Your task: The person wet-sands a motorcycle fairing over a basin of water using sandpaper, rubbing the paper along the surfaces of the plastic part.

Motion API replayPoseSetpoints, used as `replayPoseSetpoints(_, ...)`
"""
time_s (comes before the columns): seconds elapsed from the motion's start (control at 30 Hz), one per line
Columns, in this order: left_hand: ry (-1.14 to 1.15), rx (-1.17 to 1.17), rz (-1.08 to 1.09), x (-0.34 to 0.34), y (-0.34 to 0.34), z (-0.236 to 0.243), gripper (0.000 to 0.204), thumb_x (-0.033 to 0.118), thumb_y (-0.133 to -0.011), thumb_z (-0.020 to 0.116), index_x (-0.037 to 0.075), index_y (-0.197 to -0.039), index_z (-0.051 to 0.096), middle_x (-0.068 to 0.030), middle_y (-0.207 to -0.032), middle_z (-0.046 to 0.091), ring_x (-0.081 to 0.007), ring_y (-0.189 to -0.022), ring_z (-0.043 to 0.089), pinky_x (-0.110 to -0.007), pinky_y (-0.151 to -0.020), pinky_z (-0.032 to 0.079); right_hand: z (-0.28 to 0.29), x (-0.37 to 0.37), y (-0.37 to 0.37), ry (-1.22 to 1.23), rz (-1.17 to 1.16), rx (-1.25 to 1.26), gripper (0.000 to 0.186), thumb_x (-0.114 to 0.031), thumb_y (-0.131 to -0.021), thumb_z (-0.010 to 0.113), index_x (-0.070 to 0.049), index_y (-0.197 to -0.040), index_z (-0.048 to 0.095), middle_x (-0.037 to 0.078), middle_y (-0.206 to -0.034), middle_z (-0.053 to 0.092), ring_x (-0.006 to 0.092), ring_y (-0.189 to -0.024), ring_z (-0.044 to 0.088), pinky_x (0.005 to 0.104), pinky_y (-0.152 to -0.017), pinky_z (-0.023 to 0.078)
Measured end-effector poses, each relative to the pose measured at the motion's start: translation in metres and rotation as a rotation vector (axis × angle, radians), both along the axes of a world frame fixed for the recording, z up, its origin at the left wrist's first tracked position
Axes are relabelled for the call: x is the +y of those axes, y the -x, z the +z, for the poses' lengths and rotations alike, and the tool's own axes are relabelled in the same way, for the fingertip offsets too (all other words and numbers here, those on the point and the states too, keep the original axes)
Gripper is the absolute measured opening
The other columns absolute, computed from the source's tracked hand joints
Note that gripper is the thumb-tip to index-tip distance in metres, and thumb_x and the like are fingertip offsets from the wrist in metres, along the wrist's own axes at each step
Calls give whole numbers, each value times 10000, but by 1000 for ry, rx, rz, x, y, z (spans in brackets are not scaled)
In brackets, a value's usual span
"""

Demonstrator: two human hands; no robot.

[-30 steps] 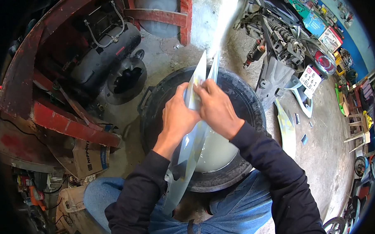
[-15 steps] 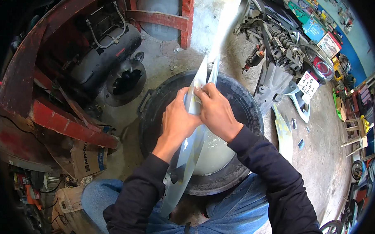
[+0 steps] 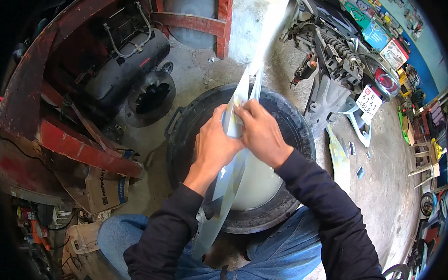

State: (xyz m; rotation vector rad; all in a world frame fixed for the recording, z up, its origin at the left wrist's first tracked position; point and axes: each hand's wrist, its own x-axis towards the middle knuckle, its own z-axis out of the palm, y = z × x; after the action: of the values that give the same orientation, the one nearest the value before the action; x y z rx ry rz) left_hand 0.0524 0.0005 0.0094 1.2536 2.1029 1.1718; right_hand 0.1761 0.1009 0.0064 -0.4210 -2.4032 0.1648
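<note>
Off to my left sits a dark tank (image 3: pixel 125 69) on the red frame (image 3: pixel 81 147). Over the black tub (image 3: pixel 292 123) of milky water, I have a long pale panel (image 3: pixel 221 199) running from my lap up past the rim. My left hand (image 3: pixel 214 143) is closed around its edge, thumb on top. My right hand (image 3: pixel 261 134) presses flat on its face, fingers curled; I cannot tell whether it holds anything. I judge this to be rubbing down the panel; next calls for steady strokes and a firm left grip. A scooter (image 3: pixel 340 72) stands right.
</note>
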Motion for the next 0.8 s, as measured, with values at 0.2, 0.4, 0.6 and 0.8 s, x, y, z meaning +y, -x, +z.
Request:
replayPoseSetpoints(0.2, -12, 42, -25, 0, 1, -1, 841, 320, -702, 894, 94, -1433, 544, -230, -1164, 744, -420, -1094, 721, -480, -911, 574, -3, -5, 0, -29, 26, 53, 395, 16, -833, 644, 74, -1224, 650, 162, -1033, 559, 344, -946, 640, 441, -810, 556)
replayPoseSetpoints(0.4, 9, 66, -14, 1, 2, -2, 886, 333, -682, 919, 74, -1438, 537, -231, -1213, 732, -417, -1130, 711, -481, -930, 570, -7, -4, 1, -35, 11, 47, 394, 36, -816, 655, 68, -1209, 663, 168, -1050, 575, 353, -960, 647, 437, -824, 560)
replayPoseSetpoints(0.6, 11, 52, -12, 3, -1, 1, 894, 309, -663, 931, 98, -1442, 544, -242, -1120, 754, -412, -1072, 733, -458, -916, 564, 1, 6, -2, -40, 6, 35, 418, 6, -815, 650, 61, -1230, 651, 163, -1011, 546, 344, -938, 635, 435, -797, 554)
replayPoseSetpoints(0.8, 33, 64, -37, 1, -1, 3, 872, 337, -702, 897, 83, -1449, 525, -226, -1196, 734, -414, -1111, 714, -484, -910, 569, 4, 8, -3, -35, 27, 39, 425, 34, -808, 635, 67, -1232, 646, 161, -1012, 542, 346, -929, 632, 439, -794, 549)
